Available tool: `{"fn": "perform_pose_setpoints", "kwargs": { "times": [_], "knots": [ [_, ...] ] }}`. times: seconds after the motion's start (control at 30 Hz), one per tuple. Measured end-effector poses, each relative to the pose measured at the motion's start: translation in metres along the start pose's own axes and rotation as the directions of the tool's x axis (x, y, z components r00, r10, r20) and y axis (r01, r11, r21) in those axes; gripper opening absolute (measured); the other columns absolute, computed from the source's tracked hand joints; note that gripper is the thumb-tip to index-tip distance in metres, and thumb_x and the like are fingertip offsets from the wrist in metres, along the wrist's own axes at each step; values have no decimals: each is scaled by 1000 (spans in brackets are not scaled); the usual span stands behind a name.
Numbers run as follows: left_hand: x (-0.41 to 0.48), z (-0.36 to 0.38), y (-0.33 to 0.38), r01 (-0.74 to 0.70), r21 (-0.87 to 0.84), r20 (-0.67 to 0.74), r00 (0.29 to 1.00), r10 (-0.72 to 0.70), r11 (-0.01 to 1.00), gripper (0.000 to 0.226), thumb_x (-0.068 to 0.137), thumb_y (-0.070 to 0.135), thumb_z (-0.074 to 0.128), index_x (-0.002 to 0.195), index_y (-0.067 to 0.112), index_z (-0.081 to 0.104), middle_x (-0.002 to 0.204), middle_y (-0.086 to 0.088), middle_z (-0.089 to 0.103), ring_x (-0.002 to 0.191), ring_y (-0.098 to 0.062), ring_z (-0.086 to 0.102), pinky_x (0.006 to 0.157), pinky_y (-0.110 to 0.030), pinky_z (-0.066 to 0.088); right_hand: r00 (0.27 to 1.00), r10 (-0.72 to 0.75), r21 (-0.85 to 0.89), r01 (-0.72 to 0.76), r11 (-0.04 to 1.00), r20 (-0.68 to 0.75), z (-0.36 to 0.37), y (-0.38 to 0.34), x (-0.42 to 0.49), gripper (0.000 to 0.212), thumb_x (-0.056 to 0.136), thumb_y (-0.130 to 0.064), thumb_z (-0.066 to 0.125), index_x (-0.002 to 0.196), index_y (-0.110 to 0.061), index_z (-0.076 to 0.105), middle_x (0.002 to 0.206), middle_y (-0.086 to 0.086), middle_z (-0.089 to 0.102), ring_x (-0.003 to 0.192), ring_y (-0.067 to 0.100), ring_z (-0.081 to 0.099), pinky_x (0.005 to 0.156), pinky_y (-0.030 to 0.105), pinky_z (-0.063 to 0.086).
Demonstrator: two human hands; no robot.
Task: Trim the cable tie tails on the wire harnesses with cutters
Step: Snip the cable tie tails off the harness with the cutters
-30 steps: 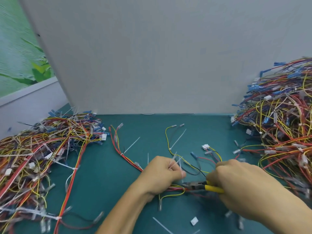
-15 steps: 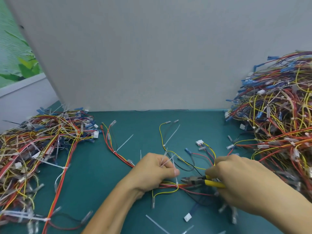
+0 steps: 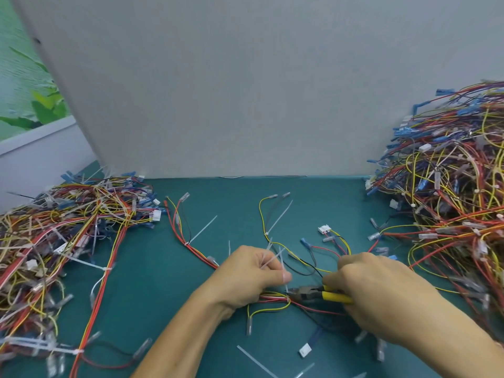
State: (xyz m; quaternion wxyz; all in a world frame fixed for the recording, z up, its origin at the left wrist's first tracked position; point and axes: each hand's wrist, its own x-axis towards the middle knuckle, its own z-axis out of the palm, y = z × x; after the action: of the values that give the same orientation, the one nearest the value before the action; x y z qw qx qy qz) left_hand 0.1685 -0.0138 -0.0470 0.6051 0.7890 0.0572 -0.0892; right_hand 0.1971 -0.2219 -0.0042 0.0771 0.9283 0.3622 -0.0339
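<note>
Teal bench mat [image 3: 152, 301] with a plain grey partition [image 3: 245, 91] behind it. Two big harness piles, one on the left [image 3: 60, 241] and one on the right [image 3: 450, 208]. Left hand [image 3: 251, 274] is fisted around one harness [image 3: 275, 297] plus white tie tails; right hand [image 3: 381, 290] is closed on the yellow-handled cutters [image 3: 319, 293], tips at the tie.

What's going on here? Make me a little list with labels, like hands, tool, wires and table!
left hand: holds a wire harness and white cable tie tails
right hand: holds yellow-handled cutters
cutter tip: at a tie on the held harness
left pile: tangled harnesses, long tails sticking out
right pile: bigger tangled heap
table: green mat, with loose tie pieces
</note>
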Motion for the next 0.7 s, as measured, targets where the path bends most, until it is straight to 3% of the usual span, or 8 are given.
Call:
{"fn": "perform_pose_setpoints", "kwargs": {
  "times": [0.23, 0.43, 0.53, 0.63, 0.7],
  "knots": [
    [1, 0, -1, 0, 10, -15, 1000, 0, 1000, 25, 82, 15, 73, 63, 19, 58, 42, 13, 37, 37, -4, 29, 40, -16, 24, 1000, 4, -87, -2, 996, 30, 2, -2, 0, 11, 87, -17, 43, 85, -27, 42, 79, -2, 33, 93, 28, 58, 49, 32, 22],
    [0, 1, 1, -9, 19, -48, 999, 10, 1000, 18, 68, 30, 73, 59, 22, 59, 47, 9, 37, 40, -7, 29, 44, -21, 23, 998, 42, -58, -39, 998, 40, 4, -3, -1, 14, 84, -13, 44, 88, -27, 45, 88, -1, 43, 99, 28, 58, 61, 32, 30],
    [-2, 2, 4, -15, -11, -51, 999, 14, 1000, 22, 72, 25, 75, 58, 22, 58, 51, 5, 33, 44, -10, 25, 47, -24, 20, 998, 51, -35, -50, 998, 39, 3, -5, -1, 15, 85, -15, 44, 92, -28, 48, 88, -2, 41, 100, 27, 58, 62, 31, 31],
    [-8, -3, 17, -47, -133, 11, 999, 49, 990, 28, 87, 11, 67, 63, 20, 55, 50, 6, 31, 42, -8, 23, 42, -18, 21, 997, 78, 12, -78, 997, -20, -2, -4, -2, 10, 88, -24, 42, 86, -31, 36, 91, -5, 40, 97, 25, 57, 60, 32, 30],
    [-15, -15, 35, -74, -306, 66, 993, 99, 949, 26, 92, 13, 58, 67, 19, 51, 52, 7, 29, 42, -6, 23, 38, -16, 21, 991, 85, 86, -76, 993, -103, -2, -4, -1, 6, 91, -32, 40, 88, -32, 35, 98, -8, 43, 97, 21, 56, 62, 33, 33]
  ]
}}
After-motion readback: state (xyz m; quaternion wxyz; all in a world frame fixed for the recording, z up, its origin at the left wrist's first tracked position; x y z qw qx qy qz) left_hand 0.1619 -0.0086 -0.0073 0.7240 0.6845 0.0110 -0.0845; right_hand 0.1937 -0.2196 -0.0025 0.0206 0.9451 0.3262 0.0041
